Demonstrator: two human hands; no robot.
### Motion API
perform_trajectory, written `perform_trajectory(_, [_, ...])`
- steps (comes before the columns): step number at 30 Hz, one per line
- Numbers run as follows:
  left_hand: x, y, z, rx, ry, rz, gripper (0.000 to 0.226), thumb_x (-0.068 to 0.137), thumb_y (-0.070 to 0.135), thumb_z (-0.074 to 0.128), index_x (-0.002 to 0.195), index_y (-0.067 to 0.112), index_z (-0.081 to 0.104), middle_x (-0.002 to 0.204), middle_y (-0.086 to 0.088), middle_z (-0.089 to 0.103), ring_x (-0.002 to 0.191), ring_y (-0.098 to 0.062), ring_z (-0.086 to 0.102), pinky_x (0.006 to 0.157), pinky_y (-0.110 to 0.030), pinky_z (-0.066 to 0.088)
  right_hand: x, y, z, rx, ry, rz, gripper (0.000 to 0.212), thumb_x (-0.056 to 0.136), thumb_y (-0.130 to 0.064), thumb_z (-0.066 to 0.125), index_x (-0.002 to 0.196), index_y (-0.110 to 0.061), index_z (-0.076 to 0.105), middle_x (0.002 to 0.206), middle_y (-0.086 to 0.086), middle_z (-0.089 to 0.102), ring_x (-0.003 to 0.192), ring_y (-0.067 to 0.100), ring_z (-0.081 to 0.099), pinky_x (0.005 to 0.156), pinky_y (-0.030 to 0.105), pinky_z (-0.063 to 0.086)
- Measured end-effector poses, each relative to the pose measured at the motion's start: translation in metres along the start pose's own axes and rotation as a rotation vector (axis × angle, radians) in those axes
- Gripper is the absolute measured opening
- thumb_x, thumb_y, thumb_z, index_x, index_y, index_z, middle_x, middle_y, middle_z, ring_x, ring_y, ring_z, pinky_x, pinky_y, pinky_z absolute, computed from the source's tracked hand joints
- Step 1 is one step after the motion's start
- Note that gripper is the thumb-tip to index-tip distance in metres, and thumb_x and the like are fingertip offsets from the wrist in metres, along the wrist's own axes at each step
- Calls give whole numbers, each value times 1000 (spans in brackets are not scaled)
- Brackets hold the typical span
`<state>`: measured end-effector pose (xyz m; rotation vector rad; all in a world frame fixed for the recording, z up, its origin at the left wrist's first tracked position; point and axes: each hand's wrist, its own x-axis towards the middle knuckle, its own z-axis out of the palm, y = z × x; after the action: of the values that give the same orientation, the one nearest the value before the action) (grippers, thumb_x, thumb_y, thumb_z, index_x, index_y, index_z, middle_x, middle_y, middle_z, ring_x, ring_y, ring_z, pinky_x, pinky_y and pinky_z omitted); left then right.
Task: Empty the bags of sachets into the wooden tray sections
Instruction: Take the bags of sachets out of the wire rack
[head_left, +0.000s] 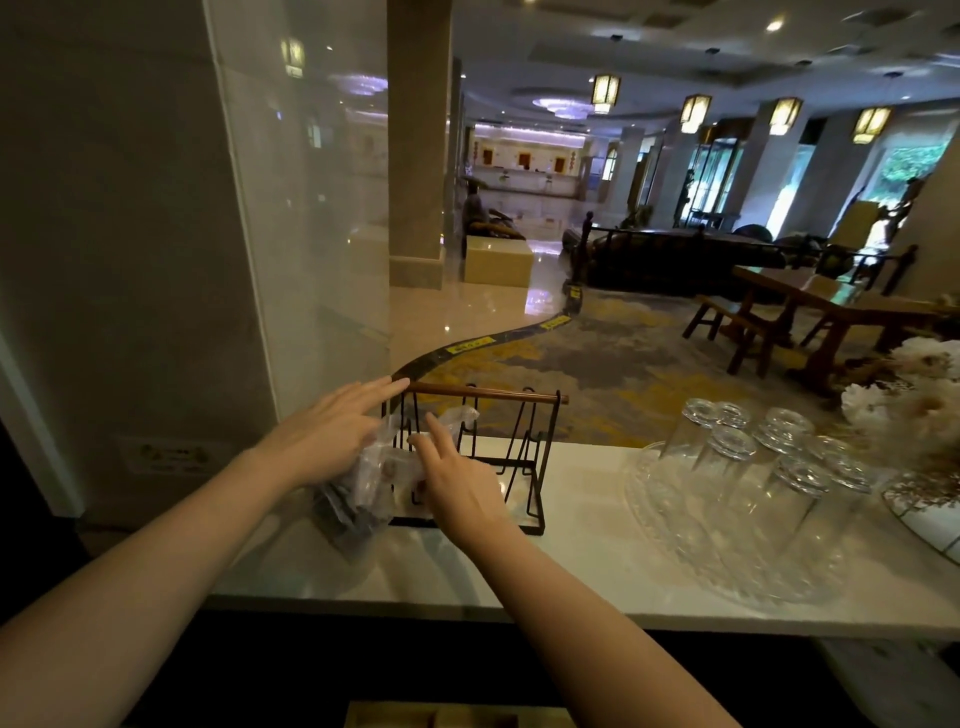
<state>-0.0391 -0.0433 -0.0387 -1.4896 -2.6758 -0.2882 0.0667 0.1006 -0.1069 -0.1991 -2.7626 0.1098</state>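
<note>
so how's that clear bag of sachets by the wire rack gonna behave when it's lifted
Probably floppy: the clear plastic bag looks crumpled and slumps against the wire rack. Likely light, since it holds small flat sachets. Its loose film may snag on the rack's wires.
</note>
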Motion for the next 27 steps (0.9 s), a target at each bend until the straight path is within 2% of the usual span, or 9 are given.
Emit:
perform_trajectory(4, [13,4,4,109,-16,42,30,98,28,38,90,26,68,150,25,-7,145,-10,0,111,-28,-1,8,7,-1,43,26,76,45,84,-6,63,124,-12,42,123,10,56,96,31,64,74,43,56])
perform_trajectory(7, [15,6,1,108,-8,40,33,97,29,41,80,24,69,156,20,6,145,-10,6,110,-28,4,8,16,7,41,31,-5,36,84,-7,64,120,-10,56,121,9,57,108,27,56,84,37,52])
perform_trajectory(10, [14,5,-2,76,-38,36,36,97,32,42,75,24,68,156,22,7,143,-3,4,111,-33,20,1,22,7,263,40,11,29,91,-11,55,119,-11,60,126,5,55,110,20,55,93,32,51])
perform_trajectory(15, [15,10,-5,84,-91,1,34,95,28,42,77,23,70,157,21,5,145,-9,5,108,-40,28,-32,26,-13,438,148,-72,10,90,-10,58,96,-7,65,108,5,58,98,17,56,82,19,42])
perform_trajectory(18, [15,10,-4,35,-84,-20,39,94,30,43,61,29,63,155,24,5,145,-9,5,109,-44,27,-45,21,-43,573,336,-44,7,90,-7,57,84,-8,61,90,-5,50,81,3,47,71,8,35])
perform_trajectory(21, [15,10,2,-35,-76,-52,39,92,32,46,56,36,58,157,22,4,145,-10,7,108,-50,29,-59,17,-77,732,558,10,16,91,-11,53,77,-18,54,78,-12,46,73,-3,44,66,11,34])
perform_trajectory(23, [15,8,5,-39,-56,-38,37,92,32,47,58,31,60,157,20,4,145,-10,5,109,-50,30,-74,12,-97,792,604,39,16,92,-15,52,78,-22,53,76,-13,49,74,2,47,66,17,35])
perform_trajectory(25, [13,8,8,-33,-27,-8,37,94,34,46,62,22,62,157,17,8,145,-12,12,107,-46,34,-94,9,-109,708,614,20,14,92,-20,51,80,-20,59,79,-12,53,80,9,48,72,17,35])
perform_trajectory(27, [4,14,13,-94,55,11,34,95,31,45,65,23,59,156,13,21,134,-15,36,93,-37,42,-114,12,-112,503,624,-9,19,92,-22,53,79,-15,65,88,-6,60,93,13,48,84,19,34])
